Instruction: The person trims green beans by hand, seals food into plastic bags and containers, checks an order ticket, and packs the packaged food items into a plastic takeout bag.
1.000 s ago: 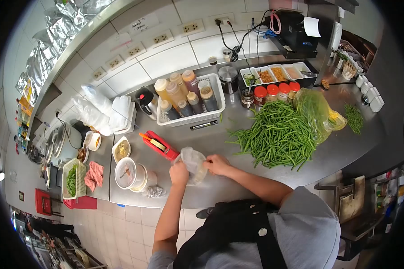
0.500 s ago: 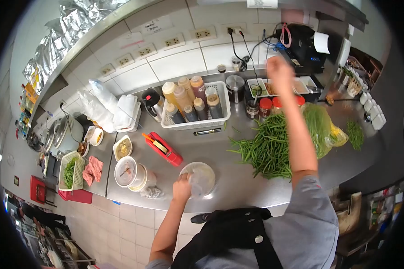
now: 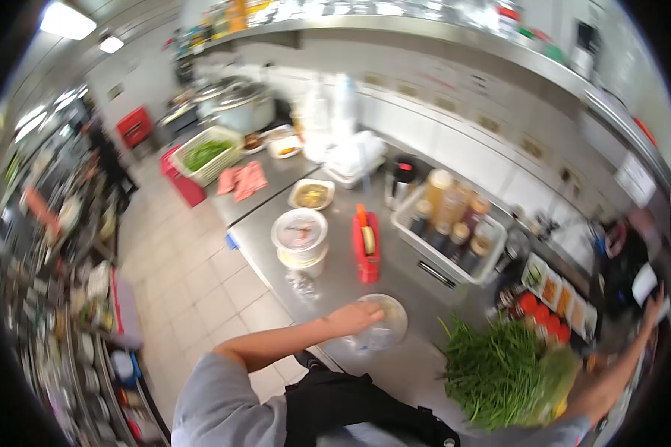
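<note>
My left hand (image 3: 356, 318) is at a round clear plastic tub (image 3: 388, 328) near the counter's front edge, its fingers closed over the tub's near side. Motion blur hides what is inside the tub. At the far right my right hand (image 3: 654, 309) reaches out beside a black machine with a white paper slip (image 3: 644, 284). Its fingers are smeared, so whether it holds anything cannot be made out. Below that arm lies a heap of long green beans (image 3: 492, 372), with a yellow-green plastic bag (image 3: 555, 376) beside it. A red tape dispenser (image 3: 367, 249) stands behind the tub.
Stacked lidded tubs (image 3: 300, 237) stand left of the dispenser. Behind are a white basket (image 3: 455, 270) of sauce bottles, a black marker (image 3: 436, 274), red-lidded jars (image 3: 548, 322) and small food trays (image 3: 564, 302). A shelf (image 3: 425, 33) overhangs the counter. Another person (image 3: 110, 160) stands far left.
The view has swung left and tilted, now showing more of the floor and aisle. My right hand has moved from above the food trays to the far right. My left hand stays at the tub.
</note>
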A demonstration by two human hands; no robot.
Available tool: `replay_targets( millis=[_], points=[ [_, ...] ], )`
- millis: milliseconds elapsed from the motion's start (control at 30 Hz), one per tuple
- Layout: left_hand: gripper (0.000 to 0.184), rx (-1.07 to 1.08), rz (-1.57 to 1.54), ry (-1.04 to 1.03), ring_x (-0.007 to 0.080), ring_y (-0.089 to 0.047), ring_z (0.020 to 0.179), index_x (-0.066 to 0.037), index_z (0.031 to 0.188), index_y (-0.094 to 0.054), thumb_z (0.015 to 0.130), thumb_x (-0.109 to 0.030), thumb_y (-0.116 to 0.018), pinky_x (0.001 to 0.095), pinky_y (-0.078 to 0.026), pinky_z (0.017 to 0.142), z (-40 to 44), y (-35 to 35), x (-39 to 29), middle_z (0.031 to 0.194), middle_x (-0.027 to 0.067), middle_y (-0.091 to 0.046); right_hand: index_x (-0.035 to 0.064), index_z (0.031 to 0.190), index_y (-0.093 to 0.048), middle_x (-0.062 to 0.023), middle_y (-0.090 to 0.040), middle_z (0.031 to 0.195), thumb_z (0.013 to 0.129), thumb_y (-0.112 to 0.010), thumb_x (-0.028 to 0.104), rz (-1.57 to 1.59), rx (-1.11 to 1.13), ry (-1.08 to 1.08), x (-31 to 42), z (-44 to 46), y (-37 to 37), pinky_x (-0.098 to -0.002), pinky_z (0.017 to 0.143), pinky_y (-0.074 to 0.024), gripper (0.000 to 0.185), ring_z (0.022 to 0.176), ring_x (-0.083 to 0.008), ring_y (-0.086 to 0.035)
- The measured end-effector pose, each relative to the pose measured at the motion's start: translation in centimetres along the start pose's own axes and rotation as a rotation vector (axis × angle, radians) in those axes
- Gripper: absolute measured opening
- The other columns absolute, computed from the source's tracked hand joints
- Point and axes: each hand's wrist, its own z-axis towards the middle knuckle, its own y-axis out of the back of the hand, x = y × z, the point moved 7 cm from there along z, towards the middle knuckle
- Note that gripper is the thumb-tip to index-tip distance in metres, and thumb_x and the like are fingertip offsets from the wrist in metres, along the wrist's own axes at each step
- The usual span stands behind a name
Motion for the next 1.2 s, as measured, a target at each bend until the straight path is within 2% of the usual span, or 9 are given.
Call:
replay_targets(
  millis=[267, 300, 400, 467, 567, 700, 800, 900, 1200],
  points=[
    [0.023, 0.02, -0.4, 0.123, 0.0324, -0.049, 0.109, -0.008, 0.108, -0.053, 0.094, -0.023, -0.043, 0.0386, -0.042, 0.093, -0.8, 0.2, 0.3, 0.115, 0.0138, -0.053, -0.0041, 0.113, -0.059, -0.0213, -0.062, 0.113, 0.083, -0.063, 0.011, 0.129, -0.095, -0.081, 8.2, 0.7, -3.1, -0.038, 0.087, -0.0479, 0.033, 0.096, -0.0298, -0.061],
    [0.023, 0.021, -0.403, 0.13, 0.0324, -0.049, 0.109, -0.008, 0.108, -0.053, 0.094, -0.023, -0.043, 0.0386, -0.042, 0.093, -0.9, 0.9, -0.2, 0.115, 0.0138, -0.053, -0.0042, 0.11, -0.06, -0.0236, -0.062, 0.11, 0.085, -0.06, 0.011, -0.284, -0.165, 0.017, 19.0, -1.2, -2.0, -0.039, 0.086, -0.0485, 0.029, 0.097, -0.0325, -0.061],
    [0.017, -0.002, -0.603, 0.374, 0.0304, -0.05, 0.105, -0.006, 0.103, -0.055, 0.092, -0.016, -0.048, 0.036, -0.042, 0.091, -0.9, 1.8, 0.1, 0.111, 0.014, -0.052, -0.0033, 0.109, -0.061, -0.0242, -0.064, 0.102, 0.086, -0.06, 0.016, -0.396, -0.099, -0.059, 20.8, -0.9, -2.6, -0.0421, 0.081, -0.0499, 0.03, 0.092, -0.0362, -0.063],
    [0.011, -0.371, -0.451, 0.093, 0.0247, -0.053, 0.098, -0.005, 0.097, -0.056, 0.091, -0.012, -0.05, 0.0342, -0.043, 0.088, -0.9, 3.1, -0.2, 0.106, 0.0105, -0.054, -0.0024, 0.107, -0.061, -0.0232, -0.066, 0.095, 0.087, -0.062, 0.019, -0.566, -0.231, 0.079, 22.4, -0.6, -2.4, -0.045, 0.075, -0.051, 0.03, 0.084, -0.0397, -0.064],
    [0.011, -0.459, -0.885, 0.155, 0.018, -0.053, 0.095, -0.005, 0.095, -0.057, 0.091, -0.011, -0.049, 0.0317, -0.042, 0.088, -2.0, -1.1, 1.4, 0.105, 0.0055, -0.056, -0.0039, 0.098, -0.062, -0.0207, -0.066, 0.089, 0.087, -0.059, 0.011, -0.05, -0.491, 0.278, 42.3, -3.7, -4.3, -0.0464, 0.072, -0.0495, 0.019, 0.078, -0.0358, -0.063],
    [0.016, -0.31, -1.577, 0.587, 0.0118, -0.051, 0.097, -0.007, 0.101, -0.06, 0.091, -0.016, -0.051, 0.0287, -0.04, 0.087, -1.4, -3.3, 1.6, 0.107, 0.0036, -0.058, 0.0006, 0.103, -0.059, -0.0151, -0.063, 0.1, 0.088, -0.058, 0.018, 0.485, 0.016, -0.257, 45.9, -12.8, -11.7, -0.0416, 0.077, -0.0484, 0.023, 0.086, -0.0279, -0.062],
    [0.022, -0.263, -1.543, 0.664, 0.0123, -0.051, 0.1, -0.006, 0.106, -0.058, 0.09, -0.02, -0.051, 0.0284, -0.037, 0.087, -1.9, -3.9, 2.5, 0.104, 0.0043, -0.058, 0.0016, 0.109, -0.055, -0.0085, -0.062, 0.106, 0.095, -0.054, 0.02, 0.904, 0.669, -0.664, 59.1, -26.5, -21.2, -0.0301, 0.074, -0.0512, 0.023, 0.084, -0.0187, -0.065],
    [0.027, -0.338, -1.849, 0.605, 0.0133, -0.05, 0.103, -0.004, 0.108, -0.056, 0.089, -0.022, -0.051, 0.0289, -0.035, 0.088, -1.6, -4.9, 2.6, 0.105, 0.0046, -0.057, 0.0034, 0.117, -0.054, -0.0076, -0.065, 0.102, 0.093, -0.054, 0.011, 1.393, 0.978, -0.846, 68.1, -35.4, -27.5, -0.0289, 0.069, -0.0551, 0.025, 0.081, -0.0163, -0.065],
    [0.05, -0.227, -1.79, 0.667, 0.0161, -0.052, 0.106, -0.001, 0.122, -0.053, 0.095, -0.043, -0.051, 0.0316, -0.038, 0.093, -1.4, -4.0, 2.4, 0.115, 0.0056, -0.059, 0.0074, 0.128, -0.048, -0.0006, -0.057, 0.114, 0.093, -0.052, 0.008, 1.483, 1.402, -0.777, 72.4, -40.3, -28.9, -0.0237, 0.074, -0.0489, 0.035, 0.094, -0.0077, -0.057]
  ],
)
